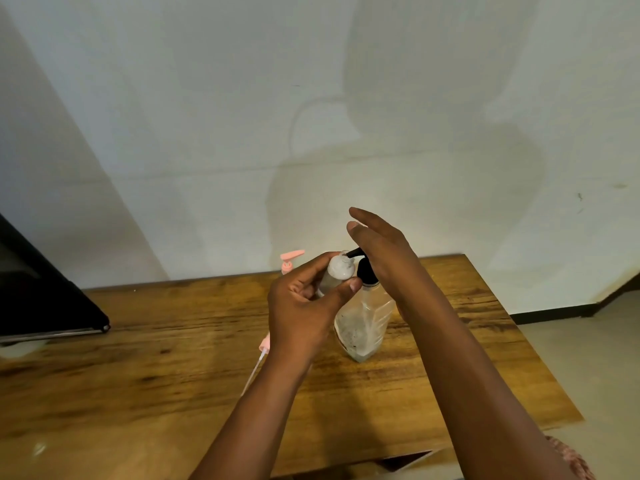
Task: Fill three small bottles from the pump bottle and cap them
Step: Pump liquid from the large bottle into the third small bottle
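The lower body of the small bottle (337,271) was covered by the left hand (304,306), and the pump bottle's (363,327) black head was largely hidden under the right hand (384,251). A pink pump (290,261) at the far edge was partly screened; what it was fitted to could not be told. A dark object (41,299) was cut off at the left.

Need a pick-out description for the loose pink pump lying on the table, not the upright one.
Start at the wooden table, then find the left hand gripping a small bottle. The loose pink pump lies flat just beneath that wrist, dip tube trailing toward the camera. The other pink pump stands upright by the wall.
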